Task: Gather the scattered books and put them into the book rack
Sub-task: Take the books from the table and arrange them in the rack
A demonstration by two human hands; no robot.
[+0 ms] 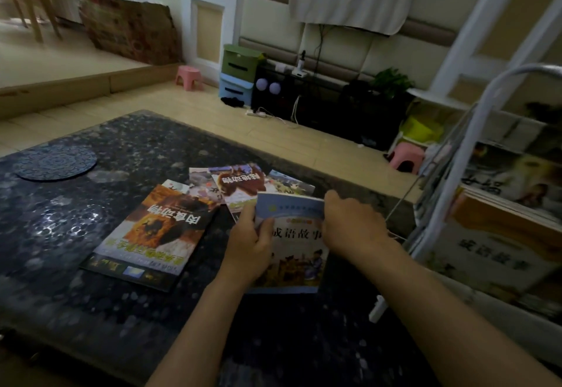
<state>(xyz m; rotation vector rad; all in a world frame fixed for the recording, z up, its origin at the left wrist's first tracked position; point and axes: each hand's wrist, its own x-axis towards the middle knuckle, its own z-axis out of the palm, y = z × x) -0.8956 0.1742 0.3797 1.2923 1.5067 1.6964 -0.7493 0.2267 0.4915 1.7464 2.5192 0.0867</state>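
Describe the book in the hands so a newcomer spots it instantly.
On the dark speckled table, left of the white book rack, books lie fanned out. The left hand and right hand grip the held book at that spread's near edge. It alone has a pale blue border; its neighbours are orange and red.

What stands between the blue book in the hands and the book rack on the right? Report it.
Nothing visible does. The left hand and right hand hold the blue book just left of the book rack. Only the rack's own white frame tube and the books already in it narrow the entry.
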